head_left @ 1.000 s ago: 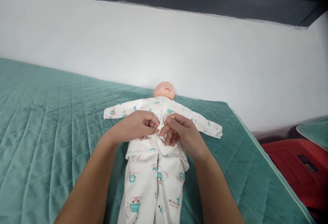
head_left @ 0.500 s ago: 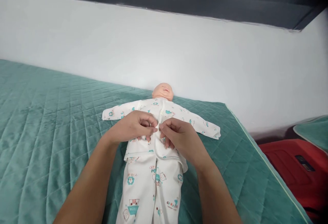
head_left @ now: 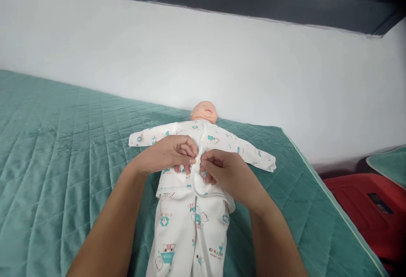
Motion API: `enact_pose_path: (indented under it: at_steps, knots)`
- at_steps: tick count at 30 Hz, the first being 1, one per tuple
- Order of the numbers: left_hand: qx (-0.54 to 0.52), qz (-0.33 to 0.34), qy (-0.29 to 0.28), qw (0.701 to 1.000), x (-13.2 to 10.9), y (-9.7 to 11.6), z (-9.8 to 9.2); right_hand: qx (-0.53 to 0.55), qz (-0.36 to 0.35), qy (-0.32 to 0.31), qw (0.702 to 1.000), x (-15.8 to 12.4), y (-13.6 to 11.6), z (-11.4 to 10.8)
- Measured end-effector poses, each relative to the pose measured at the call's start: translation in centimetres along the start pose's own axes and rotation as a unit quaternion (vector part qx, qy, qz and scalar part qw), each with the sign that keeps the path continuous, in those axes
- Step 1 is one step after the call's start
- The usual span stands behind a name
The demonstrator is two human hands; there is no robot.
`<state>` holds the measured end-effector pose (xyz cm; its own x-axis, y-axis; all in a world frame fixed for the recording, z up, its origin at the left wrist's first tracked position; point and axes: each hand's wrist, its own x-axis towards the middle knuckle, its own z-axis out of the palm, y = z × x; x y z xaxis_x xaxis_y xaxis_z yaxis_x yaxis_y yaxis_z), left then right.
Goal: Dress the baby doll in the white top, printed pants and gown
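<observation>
Shirt (head_left: 177,182) pinched mid-front by L hand (head_left: 169,154) & R hand (head_left: 226,175), doll (head_left: 204,111) head just beyond both; slack grip or uneven tug cd let shirt slip askew.

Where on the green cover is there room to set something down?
Widest bare patch: the cover between the left forearm and wall. Another: between the right forearm and the cover's right edge. Crowded: the shirt on the doll, where left hand and right hand nearly meet.
</observation>
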<state>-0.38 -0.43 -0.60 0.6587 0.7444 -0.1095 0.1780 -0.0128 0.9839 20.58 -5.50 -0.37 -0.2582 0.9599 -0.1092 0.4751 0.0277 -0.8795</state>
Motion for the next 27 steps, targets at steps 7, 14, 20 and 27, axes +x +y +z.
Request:
enact_pose_path:
  at_steps: [7, 14, 20, 27]
  knots:
    - [-0.044, 0.014, -0.033, 0.998, 0.14, -0.41, -0.13, 0.016, 0.003, -0.023, 1.0, 0.27, 0.36, -0.04]
    - [-0.039, 0.014, -0.026, 0.999, 0.14, -0.28, 0.02, 0.016, 0.008, -0.02, 1.0, 0.37, -0.01, -0.15]
    - [-0.034, 0.009, -0.018, 0.999, 0.18, -0.28, 0.24, 0.048, 0.012, -0.021, 0.999, 0.54, 0.17, -0.12]
    - [0.025, -0.026, 0.005, 0.999, 0.03, 0.44, 0.55, 0.075, 0.026, -0.025, 0.997, 0.63, 0.15, -0.3]
